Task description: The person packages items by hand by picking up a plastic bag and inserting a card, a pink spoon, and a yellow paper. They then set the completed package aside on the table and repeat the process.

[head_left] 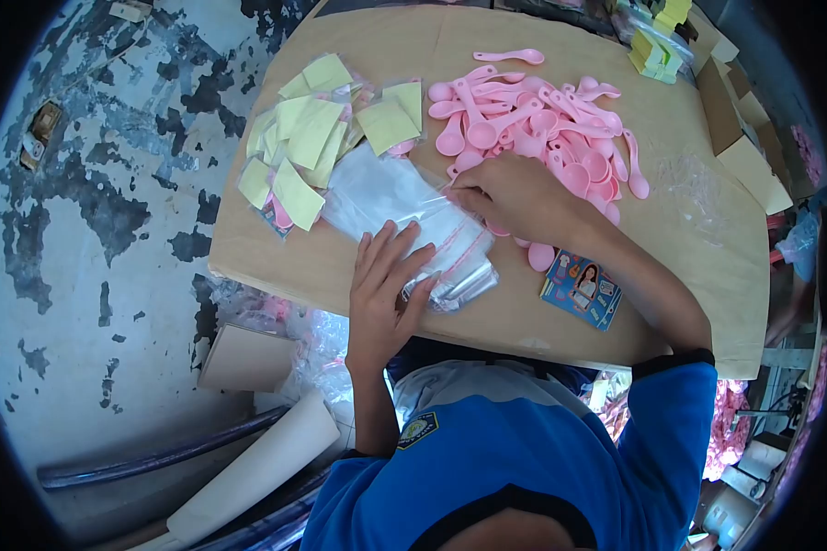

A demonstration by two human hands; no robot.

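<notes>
We look down on a table (294, 266) covered in brown paper, its outline rounded. To our left spreads a pale, worn surface (110, 266) with dark patches, and below the table's edge on that side a white roll (257, 468) slants near some clear plastic (326, 344). An open cardboard box (740, 129) sits at the table's right edge, and a bundle of yellow slips (654, 55) lies at the far right.

Our hands are apart. Our left hand (386, 289) is open, fingers spread, resting on the near part of a stack of clear plastic bags (377, 188) in front of us. Our right hand (505, 193) is curled, thumb and fingertips drawn together at the stack's right side, just beside a heap of pink spoons (583, 138); we cannot tell whether it pinches anything. Packets with yellow-green cards (312, 129) are piled left of the bags, and blue printed cards (582, 289) lie below our right forearm.
</notes>
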